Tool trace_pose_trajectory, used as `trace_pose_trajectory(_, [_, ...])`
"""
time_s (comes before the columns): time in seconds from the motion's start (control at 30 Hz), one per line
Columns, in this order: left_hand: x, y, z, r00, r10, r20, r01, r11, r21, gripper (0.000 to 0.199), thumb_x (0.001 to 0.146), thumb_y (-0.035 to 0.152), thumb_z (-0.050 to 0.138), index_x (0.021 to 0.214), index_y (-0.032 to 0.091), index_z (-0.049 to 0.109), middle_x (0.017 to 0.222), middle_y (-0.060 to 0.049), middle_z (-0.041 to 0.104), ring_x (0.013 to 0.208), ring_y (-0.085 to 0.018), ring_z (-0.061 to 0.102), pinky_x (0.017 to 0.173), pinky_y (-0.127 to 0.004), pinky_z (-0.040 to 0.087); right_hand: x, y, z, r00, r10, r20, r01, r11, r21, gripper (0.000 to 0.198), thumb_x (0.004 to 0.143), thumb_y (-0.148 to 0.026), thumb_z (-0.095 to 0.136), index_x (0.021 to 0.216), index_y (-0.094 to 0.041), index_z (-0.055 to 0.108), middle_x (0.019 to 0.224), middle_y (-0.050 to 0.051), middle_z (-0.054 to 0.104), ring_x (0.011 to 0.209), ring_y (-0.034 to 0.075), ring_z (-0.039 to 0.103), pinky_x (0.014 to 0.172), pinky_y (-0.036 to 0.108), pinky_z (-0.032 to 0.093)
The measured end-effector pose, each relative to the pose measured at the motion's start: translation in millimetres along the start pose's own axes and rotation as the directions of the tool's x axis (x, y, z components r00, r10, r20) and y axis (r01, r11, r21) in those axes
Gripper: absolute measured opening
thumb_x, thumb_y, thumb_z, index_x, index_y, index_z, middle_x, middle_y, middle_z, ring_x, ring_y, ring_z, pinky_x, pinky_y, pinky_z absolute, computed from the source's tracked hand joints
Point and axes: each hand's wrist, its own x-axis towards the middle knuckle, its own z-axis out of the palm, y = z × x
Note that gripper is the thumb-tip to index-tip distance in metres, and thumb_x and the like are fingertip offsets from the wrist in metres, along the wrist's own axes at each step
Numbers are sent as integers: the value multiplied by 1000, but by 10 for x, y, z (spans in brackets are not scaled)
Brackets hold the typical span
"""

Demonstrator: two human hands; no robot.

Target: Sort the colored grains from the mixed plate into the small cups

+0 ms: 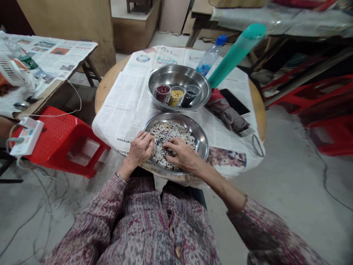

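A shallow steel dish (203, 141) holds a spread layer of small bead-like pieces (176, 129), mostly white with black, yellow and dark red among them. My left hand (140, 148) is at the dish's left rim, its fingers curled in; whatever they may hold is hidden. Over the pieces, my right hand (182, 154) reaches in from the right, thumb and fingers apart and fingertips down at the layer. Behind stands a deeper steel basin (176, 71) with three clear cups: a cup of dark red pieces (162, 93), a cup of yellow pieces (175, 97) and a cup of black pieces (189, 98).
Newspaper (121, 106) covers the round table. Behind the basin are a plastic bottle (211, 55) and a long green tube (237, 55). Right of it lie a grey cloth (227, 112) and a dark phone-like slab (234, 101). A red stool (66, 141) carries a power strip (27, 137).
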Motion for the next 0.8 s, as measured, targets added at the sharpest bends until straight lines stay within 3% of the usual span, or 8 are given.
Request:
trace_pose_trajectory(0.13, [3,5,0,1000,5,-6,-5,1000,10,19,98,15,42,83,21,51,82,-5,60,87,-21,56,85,-37,50,270,86,-25,997,72,-35,-70,995,69,23,77,-7,56,85,-21,72,89,5,70,85,20,63,86,36,50])
trace_pose_trajectory(0.3, [1,-5,-5,1000,2,-17,-2,1000,7,18,97,14,42,84,21,52,83,-5,61,88,-22,56,84,-37,50,619,110,-169,973,201,-115,-175,963,207,23,78,-12,56,87,-18,76,74,3,71,71,17,63,75,32,49])
trace_pose_trajectory(0.47, [-6,-21,-8,1000,-8,-5,8,1000,10,18,96,14,42,84,21,52,83,-4,60,88,-21,56,85,-38,49,879,114,-117,994,-10,-112,19,997,81,22,81,-13,61,95,-20,78,102,8,74,98,22,65,97,41,47])
trace_pose_trajectory(0.57, [-6,-16,1,1000,-1,-6,1,1000,7,17,96,14,42,84,21,52,82,-4,59,87,-21,56,85,-38,50,842,220,-122,996,-79,-36,78,997,-28,19,82,-19,67,98,-23,77,107,9,71,103,25,62,99,44,47])
trace_pose_trajectory(0.7, [-1,-2,7,1000,-7,5,7,1000,8,18,97,15,43,83,21,51,82,-4,59,86,-20,56,86,-37,50,557,383,-217,995,-30,92,36,997,-67,24,80,-8,59,93,-21,75,94,7,70,90,22,64,88,38,51])
trace_pose_trajectory(0.8, [-1,-1,6,1000,7,-7,-7,1000,0,18,98,16,42,83,21,51,82,-4,59,85,-20,55,85,-37,50,264,377,-234,997,-14,70,14,1000,-1,29,81,-8,57,99,-23,74,98,6,71,92,21,66,90,38,52])
